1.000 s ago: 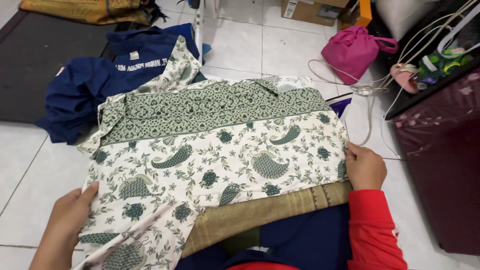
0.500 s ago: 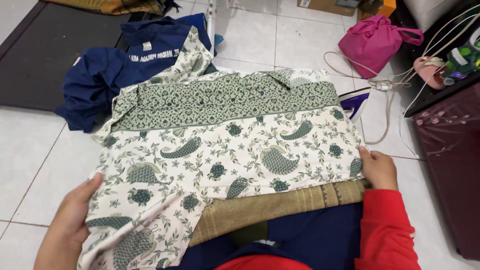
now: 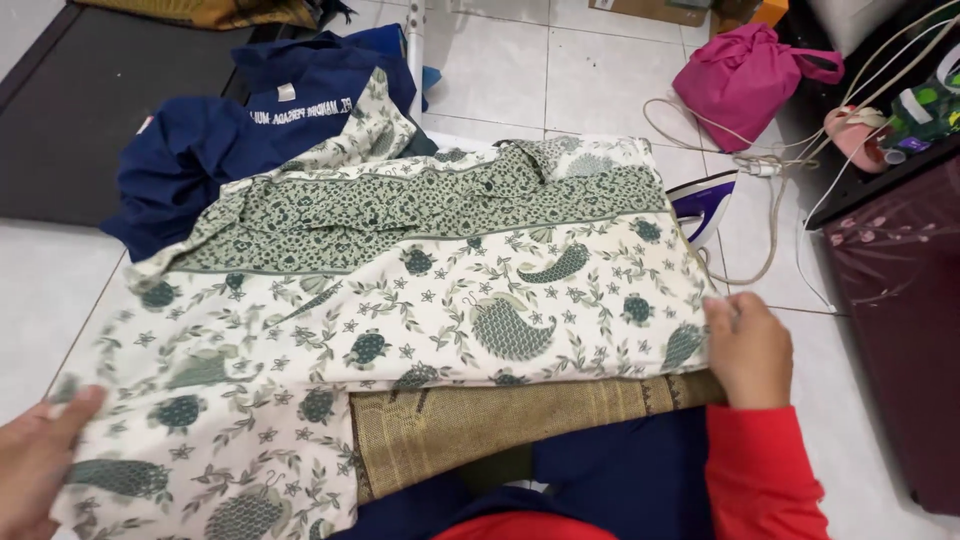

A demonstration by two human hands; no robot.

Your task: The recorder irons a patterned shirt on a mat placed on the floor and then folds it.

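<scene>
A small white label (image 3: 287, 92) is being shown at the collar of the navy garment (image 3: 200, 150), far left. The patterned shirt (image 3: 400, 300) is being gripped at its left edge by the left hand (image 3: 35, 465) and pinched at its right hem by the right hand (image 3: 748, 348). A pink bag (image 3: 745, 80) is lying beyond.

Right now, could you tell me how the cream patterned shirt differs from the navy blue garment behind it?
The cream green-patterned cotton shirt lies spread flat, held at both edges; the navy blue garment lies crumpled on the white tiled floor, untouched. The shirt is leaf and paisley printed; the navy one is plain with white lettering. Both are cloth.
</scene>
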